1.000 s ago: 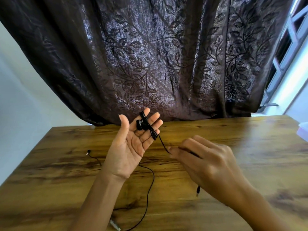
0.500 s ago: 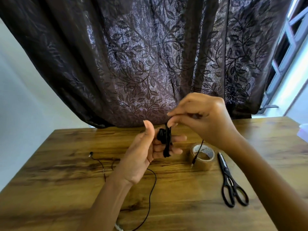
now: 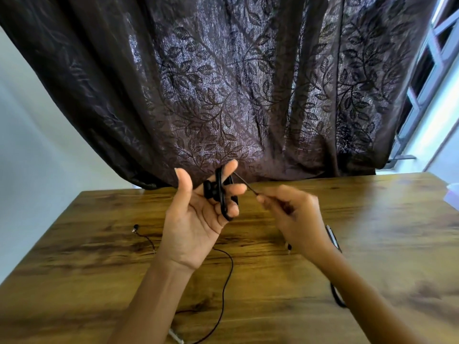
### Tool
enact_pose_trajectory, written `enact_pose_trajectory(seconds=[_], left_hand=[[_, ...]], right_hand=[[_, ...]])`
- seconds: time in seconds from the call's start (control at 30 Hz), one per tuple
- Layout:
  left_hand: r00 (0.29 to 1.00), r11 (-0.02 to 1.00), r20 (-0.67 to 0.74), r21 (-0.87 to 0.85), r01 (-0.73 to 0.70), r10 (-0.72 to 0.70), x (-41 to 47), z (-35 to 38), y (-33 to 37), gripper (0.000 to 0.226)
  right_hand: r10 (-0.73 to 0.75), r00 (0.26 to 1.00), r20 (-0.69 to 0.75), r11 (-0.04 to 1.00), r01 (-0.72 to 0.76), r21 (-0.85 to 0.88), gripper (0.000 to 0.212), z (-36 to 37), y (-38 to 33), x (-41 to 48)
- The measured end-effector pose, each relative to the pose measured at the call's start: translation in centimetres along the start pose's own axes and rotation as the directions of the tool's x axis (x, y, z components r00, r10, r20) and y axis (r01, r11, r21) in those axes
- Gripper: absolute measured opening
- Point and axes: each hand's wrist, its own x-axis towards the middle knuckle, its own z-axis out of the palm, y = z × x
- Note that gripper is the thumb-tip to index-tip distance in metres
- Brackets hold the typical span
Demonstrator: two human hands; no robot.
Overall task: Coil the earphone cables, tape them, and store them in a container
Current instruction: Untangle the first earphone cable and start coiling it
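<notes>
My left hand point(image 3: 196, 219) is raised palm-up over the wooden table point(image 3: 372, 232), its fingers spread. A black earphone cable point(image 3: 219, 194) is wound in loops around those fingers, with the earbuds against them. My right hand point(image 3: 295, 217) pinches the free end of that cable just right of the coil, pulling it taut. The plug point(image 3: 288, 247) hangs below my right hand. A second black earphone cable point(image 3: 227, 281) lies loose on the table under my left forearm, one end point(image 3: 135, 228) at the left.
Black scissors point(image 3: 334, 240) lie on the table behind my right forearm, mostly hidden. A dark leaf-patterned curtain point(image 3: 223, 95) hangs behind the table. A pale container edge point(image 3: 453, 192) shows at the far right. The tape roll is hidden.
My right hand came down from above the coil to its right side, drawing the cable end across. It now covers the tape roll and most of the scissors. My left fingers spread wider.
</notes>
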Motion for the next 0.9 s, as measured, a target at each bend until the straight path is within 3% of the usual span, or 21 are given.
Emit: enact_pose_trajectory(seconds=[0.2, 0.47, 0.67, 0.9], left_hand=[[0.988, 0.999, -0.156, -0.051, 0.001, -0.009, 0.3, -0.6, -0.4, 0.062], [0.98, 0.99, -0.193, 0.143, -0.017, 0.044, 0.5, -1.5, -0.4, 0.065], [0.993, 0.937, -0.121, 0.348, 0.038, 0.004, 0.5, -1.2, -1.2, 0.085], [0.999, 0.793, -0.038, 0.607, 0.05, -0.033, 0.5, 0.0, -2.2, 0.079]], right_hand=[[-0.267, 0.954, 0.139, 0.892, 0.299, -0.339, 0.023, 1.2, -1.0, -3.9], [-0.398, 0.897, 0.191, 0.8, 0.442, -0.407, 0.008, -0.5, -3.1, -3.1], [-0.437, 0.851, 0.292, 0.777, 0.52, -0.355, 0.012, -2.2, -5.3, 0.0], [-0.375, 0.884, 0.281, 0.906, 0.413, -0.09, 0.006, -3.8, -6.1, 4.6]])
